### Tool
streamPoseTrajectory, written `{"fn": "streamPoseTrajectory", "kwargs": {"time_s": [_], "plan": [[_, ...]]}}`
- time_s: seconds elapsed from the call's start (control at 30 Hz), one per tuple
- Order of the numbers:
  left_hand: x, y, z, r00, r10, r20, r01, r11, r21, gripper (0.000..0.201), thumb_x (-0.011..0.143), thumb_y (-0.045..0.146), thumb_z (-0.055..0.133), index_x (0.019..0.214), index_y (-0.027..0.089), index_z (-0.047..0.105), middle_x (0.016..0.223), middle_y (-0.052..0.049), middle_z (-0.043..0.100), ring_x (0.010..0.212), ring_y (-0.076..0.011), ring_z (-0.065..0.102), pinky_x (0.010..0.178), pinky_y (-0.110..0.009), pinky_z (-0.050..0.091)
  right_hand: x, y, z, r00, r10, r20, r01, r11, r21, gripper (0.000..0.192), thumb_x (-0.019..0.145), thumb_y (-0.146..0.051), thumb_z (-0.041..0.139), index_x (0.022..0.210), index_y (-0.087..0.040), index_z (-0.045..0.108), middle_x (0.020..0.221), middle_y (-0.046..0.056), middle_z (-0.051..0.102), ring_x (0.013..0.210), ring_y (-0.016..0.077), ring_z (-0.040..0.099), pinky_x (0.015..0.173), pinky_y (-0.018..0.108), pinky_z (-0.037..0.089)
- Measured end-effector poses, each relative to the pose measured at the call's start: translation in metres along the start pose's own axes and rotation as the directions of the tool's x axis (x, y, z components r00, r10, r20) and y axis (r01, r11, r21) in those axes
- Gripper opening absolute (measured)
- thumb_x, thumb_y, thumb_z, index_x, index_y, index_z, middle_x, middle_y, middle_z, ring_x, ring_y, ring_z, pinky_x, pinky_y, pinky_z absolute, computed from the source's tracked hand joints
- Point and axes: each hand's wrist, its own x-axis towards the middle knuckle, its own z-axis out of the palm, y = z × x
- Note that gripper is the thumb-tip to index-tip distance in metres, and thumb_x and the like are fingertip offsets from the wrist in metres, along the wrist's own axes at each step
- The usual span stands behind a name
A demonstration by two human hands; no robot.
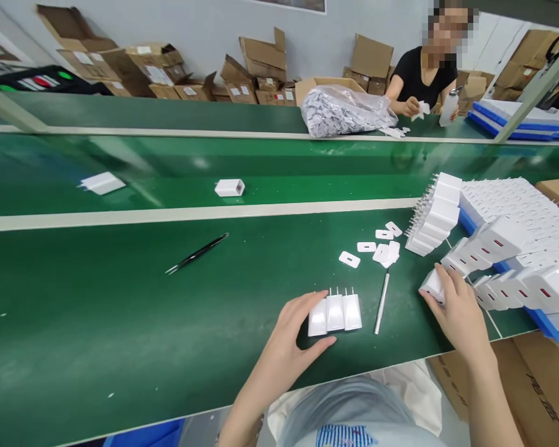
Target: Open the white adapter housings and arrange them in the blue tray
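Note:
Three white plug chargers (335,312) lie side by side on the green bench, prongs facing away from me. My left hand (291,332) curves around their left end with thumb and fingers apart; its index fingertip is at the top of the leftmost one. At the right, my right hand (461,310) grips a white charger (433,286) between thumb and fingers, close to rows of stacked chargers (482,248). Several small white cover plates (349,259) with slots lie loose between the hands, farther back. A slim white-handled tool (382,304) rests just below them.
Black tweezers (198,253) lie left on the bench. Two chargers sit on the belt behind, one a white charger (230,187). A blue tray (556,330) carries many chargers at right. Across stands a person (422,77) beside a bag of small white parts (342,112).

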Motion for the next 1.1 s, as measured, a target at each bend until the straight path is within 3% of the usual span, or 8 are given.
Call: {"fn": "streamPoseTrajectory", "kwargs": {"time_s": [0.2,0.33,0.4,0.47,0.6,0.8,0.97,1.1], "plan": [[0.003,0.003,-0.002,0.999,-0.033,0.043,0.033,0.999,-0.004,0.056,0.087,0.025,0.069,0.138,0.041,0.05,0.138,-0.002,0.06,0.128,-0.0268,0.055,0.103,-0.044,0.051,0.01,-0.017,-0.015,0.956,-0.292,-0.038,0.294,0.933,0.209,0.048,0.1,-0.045,0.046,0.141,-0.02,0.044,0.12,0.015,0.061,0.106,0.0295,0.06,0.079,0.039,0.056],[0.005,0.006,-0.003,0.995,-0.071,0.073,0.074,0.997,-0.034,0.059,0.085,0.025,0.071,0.139,0.041,0.05,0.14,0.0,0.059,0.129,-0.0255,0.055,0.105,-0.042,0.051,0.028,-0.054,-0.024,0.792,-0.598,0.122,0.527,0.771,0.356,0.05,0.094,-0.033,0.063,0.139,-0.023,0.044,0.119,0.011,0.062,0.099,0.0263,0.06,0.077,0.038,0.056],[0.006,0.004,-0.004,0.995,-0.069,0.066,0.072,0.996,-0.046,0.058,0.083,0.024,0.073,0.135,0.039,0.053,0.138,0.0,0.061,0.128,-0.0248,0.056,0.106,-0.041,0.05,0.037,-0.071,-0.021,0.724,-0.661,0.197,0.546,0.723,0.423,0.054,0.088,-0.027,0.071,0.136,-0.022,0.046,0.119,0.01,0.062,0.097,0.0255,0.06,0.077,0.039,0.056],[0.006,-0.001,-0.008,0.997,-0.064,0.047,0.067,0.996,-0.052,0.056,0.081,0.023,0.076,0.132,0.037,0.057,0.134,0.0,0.064,0.127,-0.0244,0.058,0.106,-0.041,0.05,0.043,-0.084,-0.015,0.695,-0.678,0.24,0.524,0.705,0.477,0.055,0.085,-0.025,0.073,0.134,-0.023,0.048,0.12,0.009,0.062,0.098,0.0253,0.06,0.077,0.04,0.057],[0.002,-0.012,-0.023,0.997,-0.071,0.0,0.071,0.997,-0.034,0.054,0.079,0.025,0.078,0.128,0.035,0.06,0.131,0.0,0.066,0.124,-0.0246,0.06,0.107,-0.042,0.05,0.045,-0.1,-0.003,0.682,-0.685,0.254,0.493,0.689,0.531,0.056,0.087,-0.03,0.072,0.137,-0.024,0.046,0.123,0.009,0.061,0.102,0.0254,0.06,0.077,0.038,0.058],[-0.004,-0.02,-0.032,0.998,-0.052,-0.017,0.053,0.998,0.037,0.061,0.079,0.026,0.079,0.134,0.036,0.055,0.134,-0.001,0.065,0.123,-0.0246,0.062,0.102,-0.04,0.054,0.036,-0.113,0.01,0.675,-0.721,0.158,0.606,0.664,0.438,0.058,0.09,-0.04,0.067,0.141,-0.019,0.046,0.122,0.013,0.061,0.1,0.0271,0.059,0.082,0.042,0.056],[-0.005,-0.025,-0.022,0.992,0.08,-0.1,-0.069,0.992,0.108,0.058,0.079,0.027,0.079,0.132,0.032,0.057,0.126,-0.004,0.069,0.115,-0.0248,0.066,0.097,-0.039,0.057,0.034,-0.115,0.022,0.69,-0.719,0.085,0.633,0.656,0.41,0.056,0.092,-0.05,0.06,0.137,-0.016,0.052,0.112,0.014,0.063,0.094,0.0258,0.058,0.074,0.037,0.056],[0.002,-0.013,-0.023,0.977,0.192,-0.095,-0.178,0.975,0.136,0.052,0.082,0.031,0.076,0.131,0.03,0.059,0.122,-0.005,0.07,0.109,-0.0252,0.068,0.094,-0.039,0.058,0.032,-0.104,0.009,0.706,-0.707,0.032,0.64,0.656,0.4,0.054,0.092,-0.046,0.062,0.136,-0.015,0.053,0.109,0.014,0.062,0.09,0.0251,0.055,0.072,0.036,0.056]]}}
